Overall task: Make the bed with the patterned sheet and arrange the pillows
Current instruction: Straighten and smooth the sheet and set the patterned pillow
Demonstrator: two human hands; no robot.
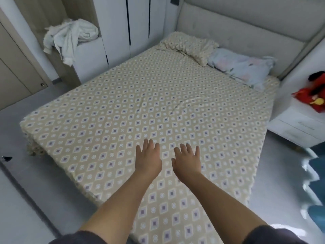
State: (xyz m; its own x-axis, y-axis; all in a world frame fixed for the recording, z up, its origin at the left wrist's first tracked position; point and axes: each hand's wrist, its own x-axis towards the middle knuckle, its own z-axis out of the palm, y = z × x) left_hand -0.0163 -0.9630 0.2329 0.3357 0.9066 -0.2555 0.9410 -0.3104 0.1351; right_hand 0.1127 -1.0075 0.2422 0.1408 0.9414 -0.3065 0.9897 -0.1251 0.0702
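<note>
A beige patterned sheet (pixel 123 106) with purple diamonds covers the whole mattress and lies mostly flat, with a faint curved crease right of centre. Two pillows lie at the head: a matching patterned pillow (pixel 190 45) on the left and a pale floral pillow (pixel 242 66) on the right, side by side against the padded headboard (pixel 237 23). My left hand (pixel 148 157) and my right hand (pixel 187 162) reach out side by side over the foot end of the sheet, palms down, fingers straight and spread, holding nothing.
A crumpled white cloth (pixel 70 36) hangs over a low cabinet at the left. White wardrobe doors (pixel 139 20) stand behind the bed. A white nightstand (pixel 299 124) with a red toy (pixel 313 95) sits at the right. Blue objects (pixel 314 173) lie on the floor.
</note>
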